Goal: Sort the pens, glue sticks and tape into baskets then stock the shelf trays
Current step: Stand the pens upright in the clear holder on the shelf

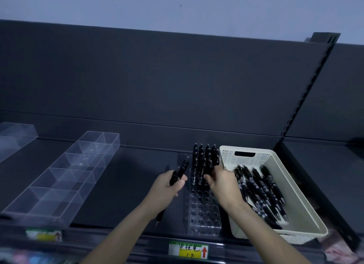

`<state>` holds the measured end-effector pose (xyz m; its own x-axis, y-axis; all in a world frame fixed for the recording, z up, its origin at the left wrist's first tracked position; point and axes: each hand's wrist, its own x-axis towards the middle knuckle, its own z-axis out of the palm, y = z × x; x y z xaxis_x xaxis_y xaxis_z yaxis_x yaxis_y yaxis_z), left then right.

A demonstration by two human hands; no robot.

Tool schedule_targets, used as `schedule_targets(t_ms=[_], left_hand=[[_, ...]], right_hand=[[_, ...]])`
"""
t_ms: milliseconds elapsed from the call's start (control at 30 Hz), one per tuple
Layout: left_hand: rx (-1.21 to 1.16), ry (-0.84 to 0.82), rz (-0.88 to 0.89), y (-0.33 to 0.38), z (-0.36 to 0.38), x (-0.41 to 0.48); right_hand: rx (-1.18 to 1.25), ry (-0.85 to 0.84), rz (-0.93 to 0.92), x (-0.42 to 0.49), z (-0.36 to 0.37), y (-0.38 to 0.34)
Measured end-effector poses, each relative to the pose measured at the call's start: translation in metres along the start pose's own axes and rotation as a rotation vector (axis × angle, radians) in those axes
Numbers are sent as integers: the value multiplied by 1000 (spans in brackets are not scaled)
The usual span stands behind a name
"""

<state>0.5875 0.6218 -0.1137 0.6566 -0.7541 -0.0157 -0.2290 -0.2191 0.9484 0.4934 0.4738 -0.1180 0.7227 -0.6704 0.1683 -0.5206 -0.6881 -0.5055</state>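
Head view: black pens (178, 175) are gripped in the curled fingers of the left hand (169, 186). The right hand (223, 183) is held against the standing pens (204, 157) in the clear rack (202, 214) on the shelf (122, 185); whether its fingers pinch one cannot be told. Loose pens (262, 192) are laid in the cream basket (246, 151) just beside.

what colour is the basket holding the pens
The basket is cream or off-white with perforated walls, shown best in the head view.
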Motion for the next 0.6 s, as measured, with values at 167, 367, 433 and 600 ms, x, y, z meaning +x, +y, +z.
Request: schedule_targets(t_ms=[167, 367, 433, 600], left_hand=[[-2, 46, 1, 0, 0, 1], [-83, 36, 10, 7, 5, 5], [-134, -12, 23, 12, 12, 6], [-168, -118, 55, 20, 29, 9]], right_hand=[[-11, -11, 19, 0, -2, -1], [113, 90, -3, -11, -27, 0], [249, 86, -29, -15, -38, -7], [483, -106, -32, -17, -46, -17]])
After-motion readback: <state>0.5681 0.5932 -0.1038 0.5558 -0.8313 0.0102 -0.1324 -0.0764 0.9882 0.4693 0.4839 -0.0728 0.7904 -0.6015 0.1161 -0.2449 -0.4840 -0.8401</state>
